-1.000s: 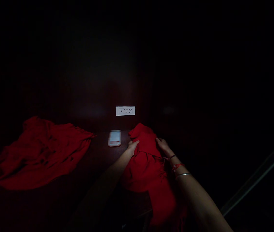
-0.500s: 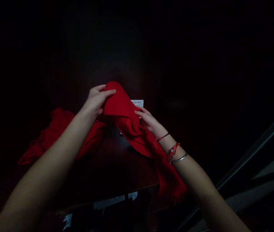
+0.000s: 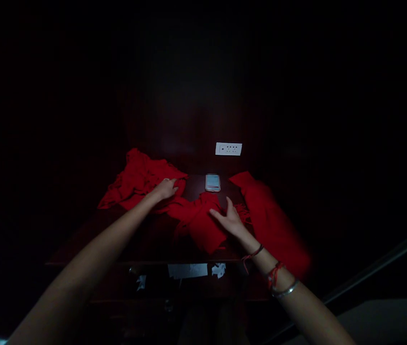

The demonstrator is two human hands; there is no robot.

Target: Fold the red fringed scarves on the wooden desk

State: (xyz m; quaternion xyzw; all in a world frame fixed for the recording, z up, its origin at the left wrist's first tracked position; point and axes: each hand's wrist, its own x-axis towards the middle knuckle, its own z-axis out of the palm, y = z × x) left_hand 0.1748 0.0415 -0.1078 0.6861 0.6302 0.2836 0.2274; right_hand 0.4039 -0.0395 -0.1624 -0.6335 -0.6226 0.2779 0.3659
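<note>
My left hand (image 3: 167, 188) is at the right edge of a rumpled red fringed scarf (image 3: 142, 175) on the left of the table. Its thumb and fingers close around red cloth there. My right hand (image 3: 229, 219) has its thumb and fingers spread, palm beside a red fringed piece of cloth (image 3: 205, 227) lying at the front middle. A second length of red scarf (image 3: 273, 223) lies along the right side, blurred and partly behind my right forearm. Where the red pieces join is hard to make out.
A phone (image 3: 212, 182) with a lit screen lies at the back of the dark table (image 3: 145, 239). Behind it, a white socket panel (image 3: 228, 149) is on the wall. Pale papers (image 3: 188, 270) show below the table's front edge. The surroundings are very dark.
Both hands have come down from holding the red scarf raised. My left hand is now at the left scarf, and my right hand has let go. The phone shows again.
</note>
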